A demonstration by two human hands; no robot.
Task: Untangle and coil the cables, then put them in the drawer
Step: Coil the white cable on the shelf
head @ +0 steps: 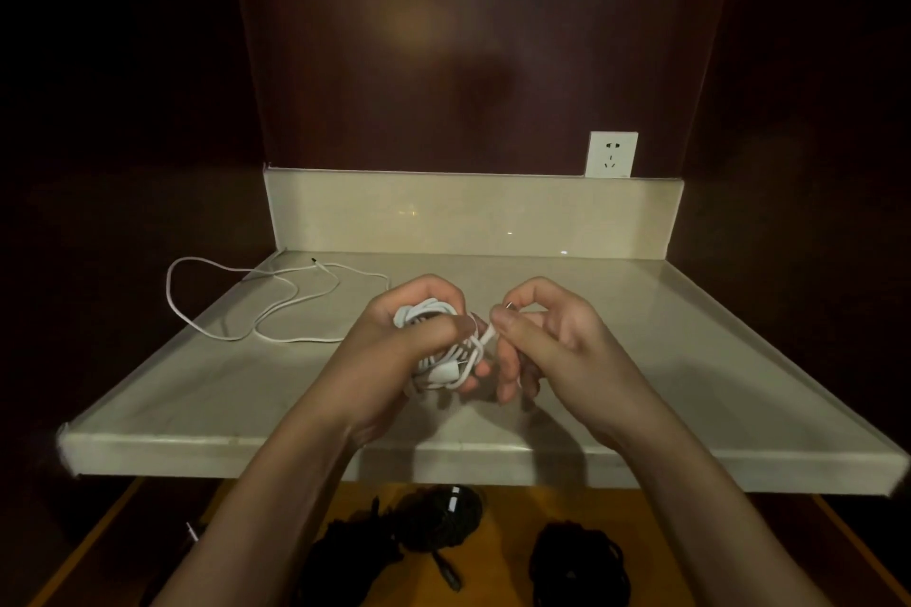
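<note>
My left hand grips a coiled bundle of white cable just above the pale counter. My right hand pinches the cable's loose end beside the bundle, and the metal plug tip shows between thumb and forefinger. A second white cable lies loose and uncoiled on the counter's left, one loop hanging past the left edge. Below the counter's front edge an open drawer with a yellow-brown floor holds two dark coiled cables.
A white wall socket sits above the low backsplash at the back right. Dark wooden panels close in the back and both sides. The counter has a raised lip along its front.
</note>
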